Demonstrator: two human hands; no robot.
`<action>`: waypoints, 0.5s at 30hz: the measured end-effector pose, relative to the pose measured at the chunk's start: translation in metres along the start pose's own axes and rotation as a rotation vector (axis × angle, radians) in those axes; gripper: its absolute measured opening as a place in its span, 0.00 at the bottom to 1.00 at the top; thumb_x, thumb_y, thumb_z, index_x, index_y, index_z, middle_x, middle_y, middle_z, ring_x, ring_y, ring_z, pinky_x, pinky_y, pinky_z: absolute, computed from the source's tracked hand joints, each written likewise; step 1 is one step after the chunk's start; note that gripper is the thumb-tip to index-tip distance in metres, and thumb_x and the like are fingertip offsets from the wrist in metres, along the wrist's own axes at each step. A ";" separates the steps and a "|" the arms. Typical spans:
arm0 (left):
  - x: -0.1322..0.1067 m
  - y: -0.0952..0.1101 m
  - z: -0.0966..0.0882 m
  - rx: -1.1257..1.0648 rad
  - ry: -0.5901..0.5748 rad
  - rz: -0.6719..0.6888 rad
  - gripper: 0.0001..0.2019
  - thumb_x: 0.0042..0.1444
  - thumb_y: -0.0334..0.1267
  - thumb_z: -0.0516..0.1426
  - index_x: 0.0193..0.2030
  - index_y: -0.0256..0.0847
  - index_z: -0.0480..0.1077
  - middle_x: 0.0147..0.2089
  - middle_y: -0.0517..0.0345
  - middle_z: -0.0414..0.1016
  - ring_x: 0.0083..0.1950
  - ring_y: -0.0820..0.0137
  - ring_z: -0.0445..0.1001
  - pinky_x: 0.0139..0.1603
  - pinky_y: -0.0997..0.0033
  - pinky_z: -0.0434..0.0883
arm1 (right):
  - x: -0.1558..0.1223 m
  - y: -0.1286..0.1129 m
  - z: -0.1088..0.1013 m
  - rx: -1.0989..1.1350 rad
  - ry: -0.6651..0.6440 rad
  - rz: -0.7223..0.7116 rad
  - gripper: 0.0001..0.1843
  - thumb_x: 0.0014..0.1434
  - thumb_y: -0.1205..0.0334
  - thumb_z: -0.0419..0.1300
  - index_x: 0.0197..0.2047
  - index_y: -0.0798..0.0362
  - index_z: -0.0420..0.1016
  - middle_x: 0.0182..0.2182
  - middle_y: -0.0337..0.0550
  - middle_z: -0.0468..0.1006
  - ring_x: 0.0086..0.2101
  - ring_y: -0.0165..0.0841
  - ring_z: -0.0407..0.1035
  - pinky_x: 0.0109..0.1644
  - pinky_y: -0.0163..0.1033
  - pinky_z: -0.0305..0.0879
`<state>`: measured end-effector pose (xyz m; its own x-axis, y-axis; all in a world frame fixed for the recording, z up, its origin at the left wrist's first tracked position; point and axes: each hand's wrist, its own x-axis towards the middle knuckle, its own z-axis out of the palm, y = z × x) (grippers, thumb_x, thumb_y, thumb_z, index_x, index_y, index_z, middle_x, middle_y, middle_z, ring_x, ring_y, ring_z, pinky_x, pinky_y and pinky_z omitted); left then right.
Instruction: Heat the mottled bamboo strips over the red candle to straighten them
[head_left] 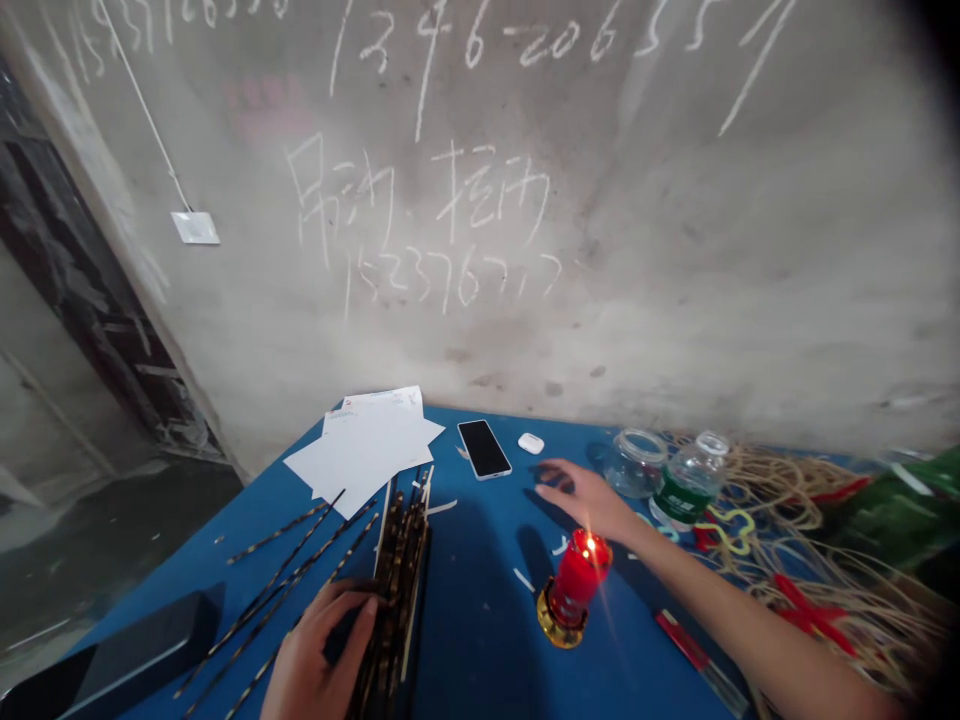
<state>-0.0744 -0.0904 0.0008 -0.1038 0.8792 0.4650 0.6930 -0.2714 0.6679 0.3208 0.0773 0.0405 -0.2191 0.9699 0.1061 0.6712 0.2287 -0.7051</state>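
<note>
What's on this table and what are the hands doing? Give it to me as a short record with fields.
Left hand: gripping a bundle of dark striped sticks
Right hand: open, above the blue table, beside a lit red candle
Near right hand: glass jar, water bottle
Also on table: phone, white earbud case, white paper sheets, loose striped sticks
Beyond: pale tangled fibres, concrete wall with chalk numbers
</note>
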 end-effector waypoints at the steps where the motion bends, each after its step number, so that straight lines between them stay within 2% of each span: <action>1: 0.000 0.000 0.000 0.001 0.003 0.000 0.14 0.68 0.54 0.61 0.42 0.49 0.84 0.46 0.58 0.88 0.48 0.60 0.88 0.51 0.70 0.83 | 0.018 -0.004 0.009 -0.020 0.000 0.001 0.21 0.72 0.51 0.65 0.63 0.51 0.75 0.56 0.49 0.81 0.51 0.42 0.78 0.58 0.56 0.75; 4: 0.001 -0.002 -0.002 0.008 0.031 0.015 0.14 0.68 0.54 0.61 0.42 0.50 0.84 0.45 0.59 0.89 0.47 0.60 0.88 0.50 0.69 0.84 | 0.064 -0.013 0.038 -0.081 0.004 -0.003 0.26 0.70 0.51 0.67 0.67 0.51 0.72 0.65 0.52 0.75 0.59 0.48 0.74 0.63 0.61 0.72; 7: 0.001 -0.002 -0.003 0.014 0.054 0.037 0.16 0.69 0.55 0.60 0.41 0.50 0.84 0.44 0.58 0.89 0.45 0.59 0.88 0.47 0.70 0.84 | 0.096 -0.015 0.060 -0.146 0.017 0.026 0.29 0.69 0.51 0.68 0.68 0.51 0.71 0.69 0.54 0.70 0.65 0.53 0.68 0.67 0.66 0.66; 11: 0.002 0.003 -0.003 0.058 0.073 0.045 0.16 0.69 0.56 0.60 0.39 0.50 0.84 0.43 0.57 0.89 0.44 0.60 0.89 0.46 0.71 0.84 | 0.118 -0.014 0.075 -0.203 0.033 0.089 0.29 0.69 0.52 0.68 0.68 0.51 0.71 0.69 0.53 0.70 0.65 0.53 0.67 0.67 0.67 0.66; 15: 0.003 0.008 -0.002 0.075 0.055 0.037 0.18 0.70 0.56 0.59 0.39 0.48 0.84 0.42 0.55 0.89 0.43 0.60 0.88 0.46 0.71 0.84 | 0.124 -0.015 0.084 -0.229 0.052 0.134 0.28 0.69 0.51 0.67 0.68 0.51 0.71 0.68 0.53 0.71 0.63 0.52 0.69 0.66 0.65 0.68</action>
<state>-0.0711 -0.0906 0.0088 -0.1148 0.8458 0.5210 0.7484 -0.2712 0.6053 0.2242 0.1875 0.0059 -0.0846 0.9945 0.0625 0.8356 0.1049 -0.5393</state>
